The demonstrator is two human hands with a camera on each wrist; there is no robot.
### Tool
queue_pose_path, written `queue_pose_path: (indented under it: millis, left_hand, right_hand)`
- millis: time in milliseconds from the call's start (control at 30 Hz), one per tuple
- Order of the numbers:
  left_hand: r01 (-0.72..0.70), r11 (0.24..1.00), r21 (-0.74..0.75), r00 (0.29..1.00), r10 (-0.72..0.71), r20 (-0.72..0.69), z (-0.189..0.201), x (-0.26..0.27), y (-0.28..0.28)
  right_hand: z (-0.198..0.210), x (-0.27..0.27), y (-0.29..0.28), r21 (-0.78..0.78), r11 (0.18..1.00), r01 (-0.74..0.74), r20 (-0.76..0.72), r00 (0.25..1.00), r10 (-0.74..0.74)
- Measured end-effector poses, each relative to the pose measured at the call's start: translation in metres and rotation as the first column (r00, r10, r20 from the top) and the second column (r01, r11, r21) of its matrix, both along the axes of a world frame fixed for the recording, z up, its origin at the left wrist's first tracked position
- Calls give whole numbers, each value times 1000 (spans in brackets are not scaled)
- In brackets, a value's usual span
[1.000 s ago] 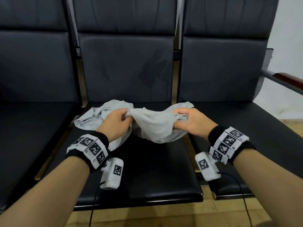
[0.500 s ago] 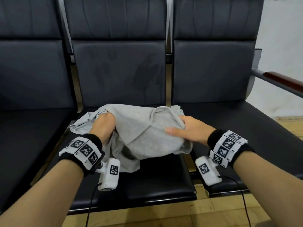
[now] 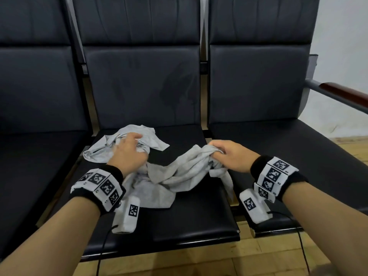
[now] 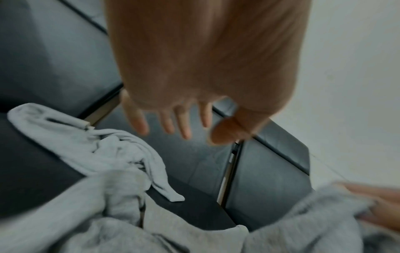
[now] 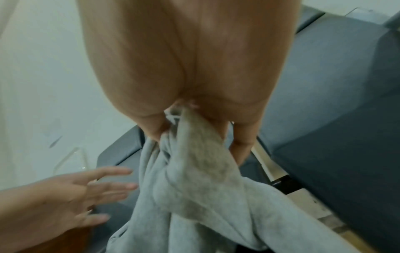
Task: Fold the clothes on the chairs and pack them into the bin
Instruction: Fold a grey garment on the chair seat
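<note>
Right hand grips bunched grey garment on middle chair — left hand fingers spread, holding nothing.

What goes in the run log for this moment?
right hand grips grey garment | left hand open over it | garment unfolded on middle seat

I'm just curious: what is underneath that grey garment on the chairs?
Under the grey garment only the middle chair's black seat shows around it. The right hand grips one end. Whatever lies beneath the crumpled folds is covered.
</note>
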State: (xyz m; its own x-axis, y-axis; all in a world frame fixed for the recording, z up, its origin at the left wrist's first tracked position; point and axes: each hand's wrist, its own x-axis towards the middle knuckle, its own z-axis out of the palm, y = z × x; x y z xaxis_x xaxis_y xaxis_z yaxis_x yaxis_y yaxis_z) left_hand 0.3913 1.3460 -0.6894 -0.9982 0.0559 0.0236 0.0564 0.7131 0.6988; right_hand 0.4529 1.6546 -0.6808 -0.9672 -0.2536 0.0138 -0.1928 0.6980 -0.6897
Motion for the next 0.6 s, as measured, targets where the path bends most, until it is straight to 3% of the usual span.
queue_pose_path:
  millis: [67, 133, 233, 367, 467, 600]
  left_hand:
    - [263, 965, 16, 965, -263, -21, 3, 11, 12]
    - [488, 873, 17, 873, -488, -5, 9, 27, 30]
    - [633, 771, 68, 773, -634, 0, 14, 40, 53]
    - [600, 800, -31, 800, -600, -15, 17, 33, 52]
    - [569, 822, -12, 816, -567, -111, 19, 27, 42]
    - [399, 915, 59, 893, -373, -253, 25, 19, 28]
  right_hand:
    - [6, 4, -14, -30, 998, -46, -22, 999, 45]
    - [11, 9, -28, -37, 995, -94, -32, 995, 93]
    - [17, 14, -43, 10, 991, -134, -42, 990, 135]
    - [18, 15, -43, 99, 993, -66, -56, 996, 72]
    - [18, 14, -36, 241, 969, -51, -8, 998, 54]
    - [17, 12, -22, 355, 934, 40, -36, 999, -29]
